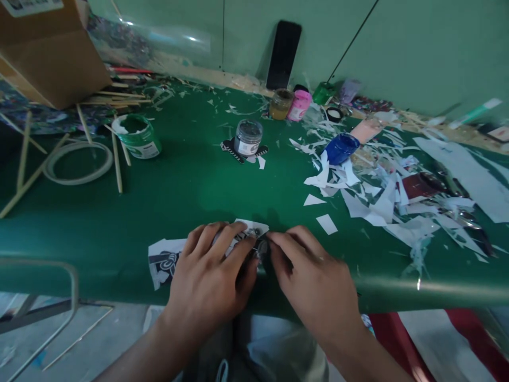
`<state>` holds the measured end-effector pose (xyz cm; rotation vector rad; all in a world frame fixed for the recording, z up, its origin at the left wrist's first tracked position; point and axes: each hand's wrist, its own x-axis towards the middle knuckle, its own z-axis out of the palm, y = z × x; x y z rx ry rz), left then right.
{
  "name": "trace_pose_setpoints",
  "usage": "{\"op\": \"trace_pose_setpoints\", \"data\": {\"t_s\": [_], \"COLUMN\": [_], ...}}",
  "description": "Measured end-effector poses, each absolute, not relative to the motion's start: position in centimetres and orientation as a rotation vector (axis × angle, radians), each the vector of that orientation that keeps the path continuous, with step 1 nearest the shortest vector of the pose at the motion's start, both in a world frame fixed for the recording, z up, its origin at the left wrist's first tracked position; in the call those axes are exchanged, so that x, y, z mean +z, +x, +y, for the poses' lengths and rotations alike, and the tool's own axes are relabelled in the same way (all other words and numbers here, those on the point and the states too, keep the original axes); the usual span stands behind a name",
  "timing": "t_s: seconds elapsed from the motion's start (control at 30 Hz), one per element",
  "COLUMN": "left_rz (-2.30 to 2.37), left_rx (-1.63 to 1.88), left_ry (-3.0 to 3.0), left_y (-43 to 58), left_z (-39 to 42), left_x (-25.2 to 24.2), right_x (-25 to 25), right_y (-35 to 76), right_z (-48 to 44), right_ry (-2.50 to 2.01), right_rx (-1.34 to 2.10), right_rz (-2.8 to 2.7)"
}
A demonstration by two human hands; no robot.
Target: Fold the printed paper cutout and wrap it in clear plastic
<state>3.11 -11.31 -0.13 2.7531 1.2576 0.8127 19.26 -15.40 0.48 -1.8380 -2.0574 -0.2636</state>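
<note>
My left hand (pixel 210 273) rests at the front edge of the green table (pixel 183 185), its fingers pressed down on a small printed paper cutout (pixel 250 228). My right hand (pixel 310 276) sits right beside it, fingertips pinched against the same cutout where the two hands meet. What sits between the fingertips is small and dark, and I cannot make it out. A second printed cutout (pixel 163 260) lies flat just left of my left hand.
A grey-lidded jar (pixel 247 137) stands mid-table; a green paint tub (pixel 137 135) and a tape ring (pixel 77 162) at left with wooden sticks. A blue pot (pixel 342 147), paper scraps (pixel 377 196), small jars (pixel 292 103), a phone (pixel 283 53) and a cardboard box (pixel 47 48) lie behind.
</note>
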Motion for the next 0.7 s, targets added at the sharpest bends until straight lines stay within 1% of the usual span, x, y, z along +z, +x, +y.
{"op": "trace_pose_setpoints", "data": {"t_s": [0.43, 0.7], "left_rz": [1.248, 1.242], "left_rx": [0.866, 0.851], "left_ry": [2.734, 2.718], "left_y": [3.0, 2.9], "left_z": [-11.3, -11.1], "left_x": [-0.2, -0.1], "right_x": [0.4, 1.6], "right_y": [19.0, 19.8], "right_z": [-15.3, -15.2], "right_ry": [-1.883, -1.851], "right_rx": [-0.319, -0.347], "right_rz": [-2.085, -2.235]}}
